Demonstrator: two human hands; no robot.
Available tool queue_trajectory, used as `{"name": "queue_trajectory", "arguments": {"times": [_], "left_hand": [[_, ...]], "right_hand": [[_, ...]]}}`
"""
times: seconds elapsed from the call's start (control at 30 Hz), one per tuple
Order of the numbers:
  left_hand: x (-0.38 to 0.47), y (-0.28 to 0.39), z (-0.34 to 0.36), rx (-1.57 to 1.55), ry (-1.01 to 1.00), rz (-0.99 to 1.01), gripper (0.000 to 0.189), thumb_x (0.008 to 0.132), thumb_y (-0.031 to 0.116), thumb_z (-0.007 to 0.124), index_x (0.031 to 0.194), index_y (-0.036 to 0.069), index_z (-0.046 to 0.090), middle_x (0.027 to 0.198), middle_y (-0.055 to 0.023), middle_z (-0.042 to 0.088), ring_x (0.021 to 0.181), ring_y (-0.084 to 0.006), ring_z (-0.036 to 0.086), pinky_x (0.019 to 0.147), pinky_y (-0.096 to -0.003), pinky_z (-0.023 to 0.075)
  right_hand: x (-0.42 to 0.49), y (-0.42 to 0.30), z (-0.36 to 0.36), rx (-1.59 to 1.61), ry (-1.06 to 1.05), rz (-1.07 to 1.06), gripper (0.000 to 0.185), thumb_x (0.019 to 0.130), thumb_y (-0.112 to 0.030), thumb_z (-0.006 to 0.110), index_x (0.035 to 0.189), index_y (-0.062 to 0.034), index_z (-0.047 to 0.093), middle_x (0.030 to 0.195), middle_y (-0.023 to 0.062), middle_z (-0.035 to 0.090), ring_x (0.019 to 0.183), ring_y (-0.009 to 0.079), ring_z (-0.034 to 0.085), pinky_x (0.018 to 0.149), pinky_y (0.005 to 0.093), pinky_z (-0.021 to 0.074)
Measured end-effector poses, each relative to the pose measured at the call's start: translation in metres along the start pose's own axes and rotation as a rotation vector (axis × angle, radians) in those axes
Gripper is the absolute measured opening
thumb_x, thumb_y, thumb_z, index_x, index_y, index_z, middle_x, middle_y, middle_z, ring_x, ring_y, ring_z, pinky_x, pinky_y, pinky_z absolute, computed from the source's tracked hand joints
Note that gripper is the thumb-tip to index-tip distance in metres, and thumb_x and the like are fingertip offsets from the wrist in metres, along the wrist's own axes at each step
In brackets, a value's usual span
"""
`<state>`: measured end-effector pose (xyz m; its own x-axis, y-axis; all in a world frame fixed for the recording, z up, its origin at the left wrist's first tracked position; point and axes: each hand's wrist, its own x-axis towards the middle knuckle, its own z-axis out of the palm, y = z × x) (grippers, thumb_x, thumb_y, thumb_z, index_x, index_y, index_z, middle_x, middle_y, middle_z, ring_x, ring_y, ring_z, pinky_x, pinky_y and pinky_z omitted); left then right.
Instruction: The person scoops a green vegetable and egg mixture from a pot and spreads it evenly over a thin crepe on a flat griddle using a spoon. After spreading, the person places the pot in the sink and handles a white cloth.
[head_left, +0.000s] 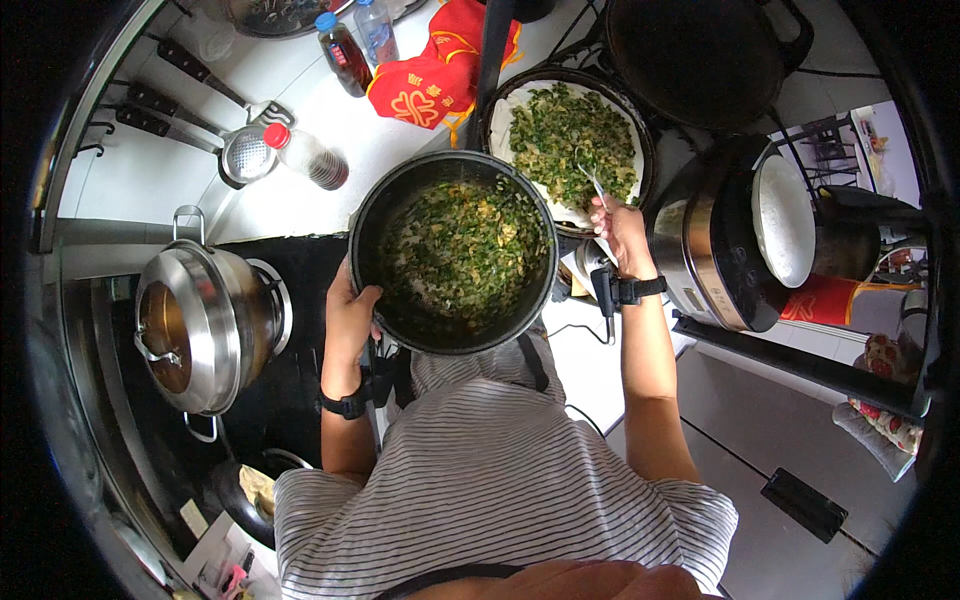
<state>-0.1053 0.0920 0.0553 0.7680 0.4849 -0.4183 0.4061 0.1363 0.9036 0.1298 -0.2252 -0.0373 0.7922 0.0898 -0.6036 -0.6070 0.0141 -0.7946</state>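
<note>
My left hand grips the near left rim of a dark round pot, thumb over the edge. Chopped green filling with yellow bits covers much of the pot's inside. In my right hand is a metal spoon or fork, its head touching the chopped green filling spread over a sheet of pale dough. That dough lies in a round dark pan just beyond the pot's right side. The dough's edge shows as a white ring around the filling.
A lidded steel pot stands on the black stovetop at left. An electric cooker with a white bowl is at right. Bottles, a red cloth and a red-capped bottle occupy the far side. A dark pan sits far right.
</note>
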Motion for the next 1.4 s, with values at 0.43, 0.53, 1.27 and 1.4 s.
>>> {"name": "queue_trajectory", "arguments": {"times": [0.43, 0.53, 1.27, 1.4], "left_hand": [[0.002, -0.001, 0.0, -0.004, -0.006, -0.009, 0.055, 0.075, -0.008, 0.045, 0.128, 0.005, 0.043, 0.087, -0.0063, 0.059, 0.045, -0.0088, 0.048, 0.032, -0.0208, 0.0343], [0.004, -0.001, -0.001, -0.013, -0.022, -0.011, 0.055, 0.075, -0.008, 0.045, 0.128, 0.005, 0.043, 0.087, -0.0063, 0.059, 0.045, -0.0088, 0.048, 0.032, -0.0211, 0.0346], [0.003, 0.023, 0.005, 0.025, -0.034, 0.066, 0.06, 0.072, -0.011, 0.044, 0.129, 0.006, 0.044, 0.098, -0.0061, 0.062, 0.046, -0.0072, 0.049, 0.035, -0.0216, 0.0365], [0.005, 0.036, 0.012, 0.106, -0.047, 0.101, 0.063, 0.072, -0.009, 0.046, 0.132, 0.01, 0.042, 0.092, -0.0068, 0.063, 0.052, -0.0105, 0.052, 0.046, -0.0221, 0.042]], "right_hand": [[-0.012, 0.007, -0.003, 0.059, 0.052, 0.001, 0.027, 0.093, -0.022, 0.045, 0.091, 0.0026, 0.057, 0.059, 0.0054, 0.054, 0.045, 0.011, 0.046, 0.04, 0.0208, 0.0342], [-0.012, 0.008, -0.004, 0.072, 0.061, -0.018, 0.028, 0.094, -0.022, 0.044, 0.09, 0.0029, 0.057, 0.06, 0.0068, 0.056, 0.044, 0.0115, 0.047, 0.039, 0.0221, 0.0347], [-0.028, -0.023, 0.003, -0.091, 0.043, -0.165, 0.025, 0.093, -0.019, 0.046, 0.093, 0.0039, 0.058, 0.063, 0.0074, 0.059, 0.047, 0.0118, 0.052, 0.043, 0.0224, 0.0393], [-0.094, -0.05, 0.013, -0.15, 0.014, -0.371, 0.025, 0.093, -0.018, 0.047, 0.097, 0.0043, 0.057, 0.063, 0.0074, 0.059, 0.049, 0.0104, 0.053, 0.045, 0.0203, 0.0396]]}}
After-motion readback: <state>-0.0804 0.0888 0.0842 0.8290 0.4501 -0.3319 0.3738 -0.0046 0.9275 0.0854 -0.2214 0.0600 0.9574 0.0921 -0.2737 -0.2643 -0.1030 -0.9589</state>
